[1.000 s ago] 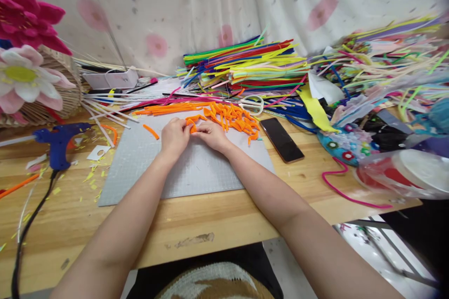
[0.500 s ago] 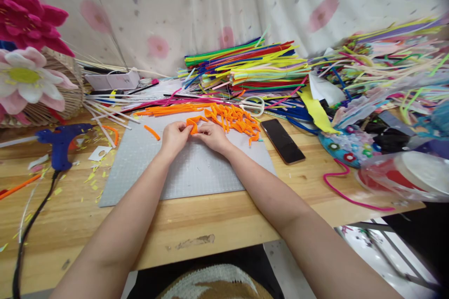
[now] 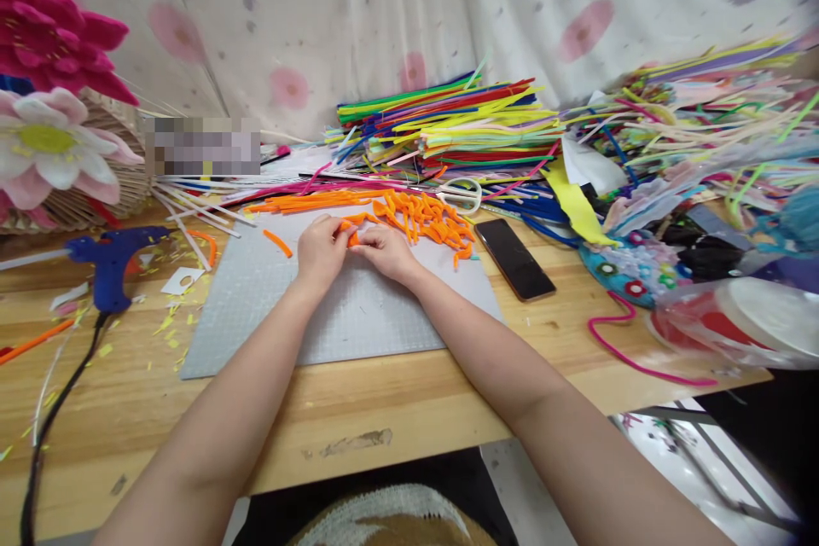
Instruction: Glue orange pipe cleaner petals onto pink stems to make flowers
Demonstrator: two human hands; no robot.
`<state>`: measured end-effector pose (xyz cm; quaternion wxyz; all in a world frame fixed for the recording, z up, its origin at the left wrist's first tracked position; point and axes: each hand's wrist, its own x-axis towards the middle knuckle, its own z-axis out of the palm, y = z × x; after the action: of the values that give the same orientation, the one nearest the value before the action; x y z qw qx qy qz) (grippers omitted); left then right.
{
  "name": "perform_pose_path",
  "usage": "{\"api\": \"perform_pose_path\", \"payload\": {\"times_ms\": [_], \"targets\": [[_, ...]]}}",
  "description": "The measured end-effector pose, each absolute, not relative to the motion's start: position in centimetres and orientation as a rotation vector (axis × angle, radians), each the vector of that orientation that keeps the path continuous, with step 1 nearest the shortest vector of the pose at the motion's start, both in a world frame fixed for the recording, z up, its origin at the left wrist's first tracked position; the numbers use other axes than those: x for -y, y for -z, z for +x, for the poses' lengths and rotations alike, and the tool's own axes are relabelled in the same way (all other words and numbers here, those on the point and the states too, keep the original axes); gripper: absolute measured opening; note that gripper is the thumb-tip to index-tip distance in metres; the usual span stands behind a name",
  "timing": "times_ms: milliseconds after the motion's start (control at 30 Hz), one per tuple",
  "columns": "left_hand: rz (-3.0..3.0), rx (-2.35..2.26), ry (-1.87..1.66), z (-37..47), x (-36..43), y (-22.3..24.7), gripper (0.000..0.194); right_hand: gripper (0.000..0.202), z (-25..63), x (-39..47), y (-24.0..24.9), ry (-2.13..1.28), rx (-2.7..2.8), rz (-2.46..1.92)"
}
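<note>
Between my two hands is a bent orange pipe cleaner (image 3: 349, 232), partly hidden by the fingers. My left hand (image 3: 322, 251) is closed on its left side, thumb and fingers pinched together. On the other side my right hand (image 3: 386, 252) pinches the lower right end of it. Both hands are just above the grey cutting mat (image 3: 345, 324). Right behind them lies a heap of bent orange pipe cleaners (image 3: 426, 217), with straight orange pipe cleaners (image 3: 300, 203) to its left. One short orange piece (image 3: 277, 242) rests alone on the mat.
A blue glue gun (image 3: 113, 260) with a black cord lies at the left near yellow scraps. White-handled scissors (image 3: 461, 195) and a phone (image 3: 515, 258) are beyond and right of the mat. Colourful pipe cleaner bundles (image 3: 448, 119) line the back. A plastic-wrapped tub (image 3: 735, 320) stands right.
The orange pipe cleaner has gone from a wider open loop to a more compact shape between my fingers. My left hand has turned slightly; both hands stay in nearly the same place.
</note>
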<state>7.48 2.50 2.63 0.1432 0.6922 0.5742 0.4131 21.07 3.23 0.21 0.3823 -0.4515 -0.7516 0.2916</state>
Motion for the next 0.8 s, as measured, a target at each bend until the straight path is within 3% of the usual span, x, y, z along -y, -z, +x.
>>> {"api": "perform_pose_path", "payload": {"times_ms": [167,333,500,700,800], "targets": [[1.498,-1.346,-1.038,6.9,-3.1,-2.0,0.025,0.018,21.2,-3.2,-0.4,-1.157,1.837,-0.945],[1.546,-1.285,-1.168,7.2,-3.2,-1.9,0.023,0.022,21.5,-2.9,-0.7,-1.390,1.734,-0.867],[1.475,-1.273,-1.175,7.4,-3.1,-1.7,0.025,0.020,21.7,-3.0,-1.0,-1.310,1.799,-0.907],[1.475,-1.280,-1.061,6.7,-3.4,-1.0,0.031,0.017,21.9,-3.4,-0.6,-0.937,2.014,-1.019],[1.528,-1.336,-1.057,6.5,-3.6,-0.6,0.028,0.011,21.9,-3.5,-0.2,-0.945,2.043,-0.974]]}}
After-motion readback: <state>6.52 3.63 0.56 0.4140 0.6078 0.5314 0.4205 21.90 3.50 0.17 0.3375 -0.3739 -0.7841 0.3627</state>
